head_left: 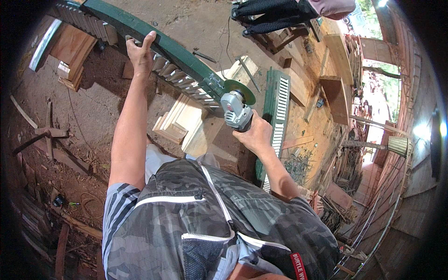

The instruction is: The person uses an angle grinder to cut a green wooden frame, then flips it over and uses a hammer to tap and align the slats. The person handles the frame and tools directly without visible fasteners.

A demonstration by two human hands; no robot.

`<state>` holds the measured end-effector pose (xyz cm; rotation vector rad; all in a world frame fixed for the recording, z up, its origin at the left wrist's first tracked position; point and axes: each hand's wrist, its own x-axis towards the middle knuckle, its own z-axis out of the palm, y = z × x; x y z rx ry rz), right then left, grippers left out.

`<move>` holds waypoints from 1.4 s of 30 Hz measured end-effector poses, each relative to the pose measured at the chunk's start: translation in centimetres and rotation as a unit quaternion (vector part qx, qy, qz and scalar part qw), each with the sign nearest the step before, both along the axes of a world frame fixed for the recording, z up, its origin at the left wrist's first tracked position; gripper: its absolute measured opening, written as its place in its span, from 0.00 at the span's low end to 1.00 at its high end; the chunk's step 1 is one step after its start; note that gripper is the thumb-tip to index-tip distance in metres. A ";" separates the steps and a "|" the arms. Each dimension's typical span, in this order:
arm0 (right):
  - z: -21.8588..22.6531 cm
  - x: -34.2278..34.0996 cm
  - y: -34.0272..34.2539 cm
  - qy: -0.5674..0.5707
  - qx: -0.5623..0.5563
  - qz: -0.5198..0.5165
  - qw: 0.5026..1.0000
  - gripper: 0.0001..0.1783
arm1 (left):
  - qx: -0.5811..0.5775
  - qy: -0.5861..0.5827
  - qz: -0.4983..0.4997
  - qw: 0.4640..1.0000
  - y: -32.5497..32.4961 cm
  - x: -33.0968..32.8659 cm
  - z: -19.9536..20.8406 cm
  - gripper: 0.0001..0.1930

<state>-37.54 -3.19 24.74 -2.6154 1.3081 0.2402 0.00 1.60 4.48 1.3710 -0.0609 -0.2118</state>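
Observation:
My left hand (140, 55) grips the edge of a long dark-green louvered shutter (182, 62), its thumb on the frame and its fingers curled under toward the slats. My right hand (256, 134) is closed around the body of a grey angle grinder (233, 109). The grinder's greenish disc (243, 90) is at the near right end of the shutter, close to a hinge (213, 85) on its frame. Whether the disc touches the hinge or the frame, I cannot tell. Stacked pale wood blocks (179, 119) stand below that end of the shutter.
A second green shutter (278, 93) with white-lit slats lies right of the grinder. More wood blocks (72, 53) stand at the far left. A person's dark-trousered legs (275, 16) are at the top. Boards (336, 98) and a tangled heap (298, 165) lie on the right.

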 end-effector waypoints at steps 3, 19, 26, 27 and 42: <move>0.2 0.0 0.0 0.001 0.007 -0.004 1.000 0.37 | 0.000 0.000 -0.007 1.000 0.0 -0.2 0.3 0.38; 0.3 0.2 0.0 0.005 0.010 -0.004 1.000 0.36 | 0.026 -0.011 -0.006 1.000 0.0 0.2 -0.6 0.38; 0.1 0.0 -0.1 -0.006 0.011 -0.003 1.000 0.35 | 0.034 -0.006 0.010 0.999 0.1 -0.7 1.4 0.37; 0.0 0.0 -0.2 -0.008 0.012 0.000 1.000 0.35 | 0.027 -0.008 0.009 1.000 0.2 -0.7 1.5 0.36; -0.1 -0.1 -0.5 -0.004 0.009 0.002 1.000 0.35 | 0.061 -0.025 -0.012 0.998 -0.1 0.6 -1.1 0.39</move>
